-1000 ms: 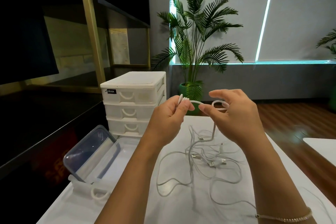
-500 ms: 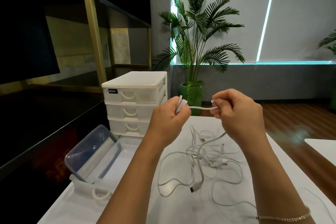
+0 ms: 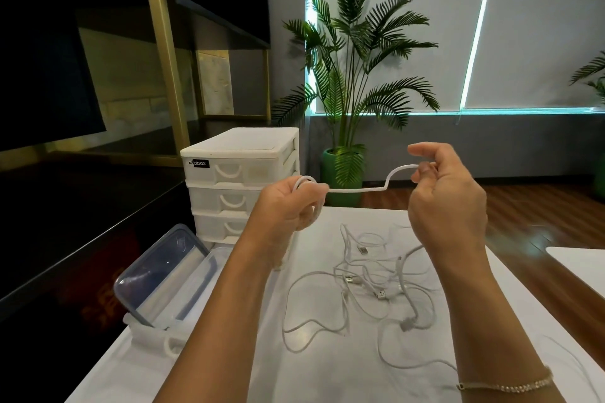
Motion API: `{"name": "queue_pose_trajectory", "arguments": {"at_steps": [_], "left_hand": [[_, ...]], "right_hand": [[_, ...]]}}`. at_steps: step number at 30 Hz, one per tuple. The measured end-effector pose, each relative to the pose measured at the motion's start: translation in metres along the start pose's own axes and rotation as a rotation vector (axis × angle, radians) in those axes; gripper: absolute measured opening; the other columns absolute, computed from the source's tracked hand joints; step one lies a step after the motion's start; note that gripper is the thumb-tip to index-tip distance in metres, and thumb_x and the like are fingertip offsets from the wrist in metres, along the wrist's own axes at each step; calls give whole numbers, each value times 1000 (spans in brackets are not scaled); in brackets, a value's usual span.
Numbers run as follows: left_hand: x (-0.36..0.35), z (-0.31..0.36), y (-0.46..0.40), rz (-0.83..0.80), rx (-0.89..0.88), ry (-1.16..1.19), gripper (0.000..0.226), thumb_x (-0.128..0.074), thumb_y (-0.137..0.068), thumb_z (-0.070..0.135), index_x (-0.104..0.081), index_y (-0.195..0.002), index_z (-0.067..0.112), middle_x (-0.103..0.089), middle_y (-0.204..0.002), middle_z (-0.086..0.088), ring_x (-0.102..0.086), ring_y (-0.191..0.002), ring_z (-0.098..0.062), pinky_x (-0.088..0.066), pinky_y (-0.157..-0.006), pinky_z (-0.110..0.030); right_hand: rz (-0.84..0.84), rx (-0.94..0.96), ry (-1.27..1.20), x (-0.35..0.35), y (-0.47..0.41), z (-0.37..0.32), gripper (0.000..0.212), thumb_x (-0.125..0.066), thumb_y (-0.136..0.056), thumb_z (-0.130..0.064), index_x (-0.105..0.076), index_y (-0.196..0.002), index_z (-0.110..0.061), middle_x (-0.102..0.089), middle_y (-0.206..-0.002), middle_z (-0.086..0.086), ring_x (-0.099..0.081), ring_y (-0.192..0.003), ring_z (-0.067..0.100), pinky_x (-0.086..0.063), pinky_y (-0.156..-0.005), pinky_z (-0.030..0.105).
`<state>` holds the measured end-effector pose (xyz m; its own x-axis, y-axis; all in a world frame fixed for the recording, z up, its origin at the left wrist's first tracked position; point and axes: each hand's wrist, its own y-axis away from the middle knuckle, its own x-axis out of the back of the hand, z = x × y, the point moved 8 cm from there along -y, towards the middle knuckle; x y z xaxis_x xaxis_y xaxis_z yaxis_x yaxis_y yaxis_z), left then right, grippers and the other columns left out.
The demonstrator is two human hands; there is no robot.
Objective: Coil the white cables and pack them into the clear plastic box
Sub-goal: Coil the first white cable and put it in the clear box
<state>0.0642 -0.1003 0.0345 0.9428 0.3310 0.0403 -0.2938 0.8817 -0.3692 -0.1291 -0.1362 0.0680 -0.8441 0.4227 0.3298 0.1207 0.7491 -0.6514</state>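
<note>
A: Cable (image 3: 357,188) runs across the middle of the frame between both hands, long axis left to right, well above the tabletop (image 3: 327,370).

B: And the grips?

A: Left hand (image 3: 288,203) is curled round a small coil of that cable. Right hand (image 3: 445,193) pinches the free length, apart from the left, with its tail dropping to the loose white cables (image 3: 370,285) below.

B: So which hand is nearer the box?

A: Left one. The clear plastic box (image 3: 193,291) lies at lower left, open, its lid (image 3: 157,268) tilted up behind it, beside the white drawer unit (image 3: 239,186).

B: Room to move?

A: I'd judge plenty on the right; left, the tabletop edge and drawer unit are close.
</note>
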Motion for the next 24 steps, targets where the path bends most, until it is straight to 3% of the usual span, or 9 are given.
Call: {"name": "queue_pose_trajectory", "arguments": {"at_steps": [2,6,11,15,19,24], "left_hand": [[0,0,1,-10,26,54,42,-61,-86,21,-51,-45,23,-37,-38,13,-39,-36,-11,-34,-44,-16],[1,1,0,-23,42,230,60,-53,-90,16,-39,-32,21,-30,-36,8,-26,-33,-5,-27,-35,-14],[-1,-6,0,-50,172,614,49,-55,-80,22,-36,-34,19,-30,-32,7,-26,-26,-3,-16,-33,-12],[-13,-5,4,-181,243,721,43,-55,-70,28,-37,-32,19,-28,-29,9,-26,-23,-2,-10,-34,-11],[-20,-5,12,-309,256,545,47,-56,-76,32,-41,-34,20,-29,-32,9,-27,-27,-1,-19,-32,-10],[-23,-15,17,-371,282,-126,49,-63,-83,33,-45,-39,22,-32,-39,8,-27,-37,-5,-29,-42,-16]], "right_hand": [[-30,4,28,-4,1,1,29,-35,-99,-16,-54,-120,-23,-63,-105,6,-49,-85,15,-37,-66,25],[-105,-1,65,-11,5,1,30,-34,-99,-17,-53,-122,-25,-64,-103,6,-48,-83,17,-34,-64,28],[-175,6,137,-19,9,-1,32,-33,-100,-19,-50,-125,-28,-63,-108,6,-44,-81,16,-33,-64,29],[-177,10,161,-23,9,0,32,-33,-100,-18,-49,-126,-27,-64,-107,7,-45,-80,16,-37,-64,29],[-115,-21,139,-19,7,6,31,-34,-99,-16,-50,-125,-24,-64,-109,7,-45,-81,16,-37,-65,29],[26,-54,75,-4,2,14,27,-37,-99,-15,-52,-120,-20,-64,-104,9,-51,-83,21,-44,-68,34]]}}
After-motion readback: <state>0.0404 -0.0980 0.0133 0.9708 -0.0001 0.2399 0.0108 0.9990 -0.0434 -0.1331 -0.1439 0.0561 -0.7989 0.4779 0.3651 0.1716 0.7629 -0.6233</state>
